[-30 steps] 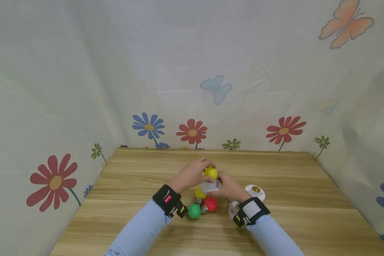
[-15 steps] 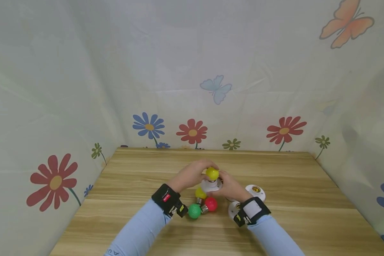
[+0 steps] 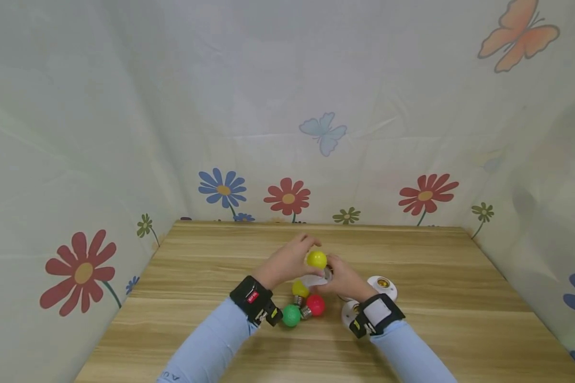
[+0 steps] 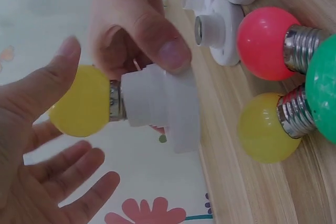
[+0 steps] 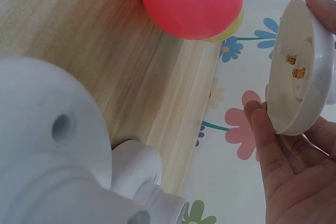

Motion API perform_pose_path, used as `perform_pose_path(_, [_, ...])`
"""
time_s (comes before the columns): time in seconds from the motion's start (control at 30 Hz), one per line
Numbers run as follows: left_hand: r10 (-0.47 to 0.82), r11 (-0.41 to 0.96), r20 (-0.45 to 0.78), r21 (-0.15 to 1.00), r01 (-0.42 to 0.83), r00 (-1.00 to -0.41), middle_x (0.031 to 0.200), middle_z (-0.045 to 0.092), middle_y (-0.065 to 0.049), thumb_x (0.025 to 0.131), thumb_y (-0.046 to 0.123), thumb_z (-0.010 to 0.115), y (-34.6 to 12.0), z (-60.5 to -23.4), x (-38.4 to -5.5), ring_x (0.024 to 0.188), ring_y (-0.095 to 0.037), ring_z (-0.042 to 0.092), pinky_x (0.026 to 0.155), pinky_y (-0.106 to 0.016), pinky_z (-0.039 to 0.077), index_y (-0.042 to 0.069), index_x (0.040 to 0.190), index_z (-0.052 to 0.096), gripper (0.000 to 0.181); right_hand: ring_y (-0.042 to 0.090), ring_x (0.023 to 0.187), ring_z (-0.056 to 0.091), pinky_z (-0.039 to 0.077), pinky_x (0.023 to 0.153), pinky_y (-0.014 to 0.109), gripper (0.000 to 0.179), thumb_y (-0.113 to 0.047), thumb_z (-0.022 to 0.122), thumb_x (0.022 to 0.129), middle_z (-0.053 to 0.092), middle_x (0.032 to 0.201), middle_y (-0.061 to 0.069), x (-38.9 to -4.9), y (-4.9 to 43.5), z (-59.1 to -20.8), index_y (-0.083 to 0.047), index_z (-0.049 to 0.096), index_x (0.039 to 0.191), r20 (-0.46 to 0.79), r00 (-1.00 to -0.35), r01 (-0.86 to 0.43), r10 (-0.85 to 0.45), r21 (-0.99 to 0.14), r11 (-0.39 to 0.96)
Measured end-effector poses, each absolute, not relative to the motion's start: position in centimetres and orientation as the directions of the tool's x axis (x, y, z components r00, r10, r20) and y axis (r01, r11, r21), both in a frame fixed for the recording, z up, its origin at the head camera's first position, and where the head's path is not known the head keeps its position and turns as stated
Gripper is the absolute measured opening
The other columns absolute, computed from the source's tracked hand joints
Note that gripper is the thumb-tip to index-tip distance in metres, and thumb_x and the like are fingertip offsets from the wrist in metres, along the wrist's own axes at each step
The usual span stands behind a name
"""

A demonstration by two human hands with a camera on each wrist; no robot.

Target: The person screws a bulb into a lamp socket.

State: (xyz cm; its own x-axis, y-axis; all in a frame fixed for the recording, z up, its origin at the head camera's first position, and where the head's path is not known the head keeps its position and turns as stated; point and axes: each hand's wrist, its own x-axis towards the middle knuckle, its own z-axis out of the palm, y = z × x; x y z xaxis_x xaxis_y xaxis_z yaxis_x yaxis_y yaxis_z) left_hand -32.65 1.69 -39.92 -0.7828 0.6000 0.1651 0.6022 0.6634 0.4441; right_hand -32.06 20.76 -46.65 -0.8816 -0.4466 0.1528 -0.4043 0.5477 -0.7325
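A white lamp holder point(image 4: 178, 108) is held up off the table, gripped at its round base by my right hand point(image 3: 344, 279). In the right wrist view its hollow underside point(image 5: 294, 72) shows brass screws. A yellow bulb point(image 4: 81, 100) sits with its metal thread partly inside the holder's mouth. Around this bulb my left hand point(image 3: 289, 261) is spread, thumb lying along the bulb and the other fingers loosely extended. Below the hands lie another yellow bulb point(image 3: 300, 289), a red bulb point(image 3: 315, 305) and a green bulb point(image 3: 291, 316), their metal ends close together.
Two more white lamp holders stand on the wooden table point(image 3: 196, 303) at the right: one farther holder point(image 3: 389, 290) and one nearer holder point(image 3: 347, 315), partly behind the right wrist strap. A flower-printed cloth point(image 3: 249, 106) hangs behind and beside the table.
The left fingers closed in over the yellow bulb half a second ago, then turned back and loosened from it. The right hand keeps the lamp holder in nearly the same place.
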Motion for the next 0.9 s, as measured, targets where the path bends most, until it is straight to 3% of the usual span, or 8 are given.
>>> perform_pose_path(0.2, [0.555, 0.685, 0.183, 0.453, 0.571, -0.812, 0.112, 0.053, 0.0, 0.079, 0.04, 0.078, 2.07, -40.04, -32.65, 0.093, -0.012, 0.055, 0.08, -0.017, 0.052, 0.012, 0.117, 0.057, 0.051, 0.014, 0.099, 0.057, 0.05, 0.091, 0.034, 0.06, -0.033, 0.084, 0.072, 0.06, 0.114, -0.003, -32.31, 20.78, -46.85, -0.018, 0.056, 0.124, 0.144, -0.884, -0.397, -0.445, -0.734, 0.551])
perform_pose_path(0.5, [0.629, 0.642, 0.189, 0.42, 0.642, -0.754, 0.122, 0.06, 0.0, 0.086, 0.017, 0.074, 1.92, -39.56, -32.46, 0.11, -0.016, 0.058, 0.096, -0.026, 0.05, 0.014, 0.124, 0.061, 0.04, 0.017, 0.1, 0.058, 0.05, 0.09, 0.038, 0.064, -0.036, 0.084, 0.073, 0.061, 0.115, 0.001, -32.06, 20.98, -46.74, -0.016, 0.055, 0.126, 0.165, -0.88, -0.414, -0.446, -0.727, 0.548])
perform_pose_path(0.73, [0.667, 0.626, 0.147, 0.422, 0.656, -0.731, 0.133, 0.058, 0.0, 0.088, 0.008, 0.07, 1.59, -39.42, -32.62, 0.123, -0.017, 0.054, 0.104, -0.03, 0.045, 0.017, 0.13, 0.058, 0.045, 0.017, 0.101, 0.057, 0.05, 0.092, 0.04, 0.067, -0.037, 0.084, 0.073, 0.061, 0.116, 0.002, -31.77, 20.91, -46.73, -0.013, 0.054, 0.127, 0.146, -0.894, -0.391, -0.424, -0.719, 0.575])
perform_pose_path(0.9, [0.656, 0.623, 0.122, 0.469, 0.626, -0.745, 0.144, 0.05, -0.003, 0.082, 0.014, 0.077, 1.4, -39.36, -32.58, 0.133, -0.02, 0.046, 0.108, -0.037, 0.041, 0.018, 0.141, 0.048, 0.066, 0.017, 0.098, 0.058, 0.051, 0.09, 0.038, 0.065, -0.036, 0.084, 0.072, 0.061, 0.113, 0.003, -31.67, 20.85, -46.66, -0.011, 0.054, 0.124, 0.141, -0.899, -0.38, -0.414, -0.721, 0.58])
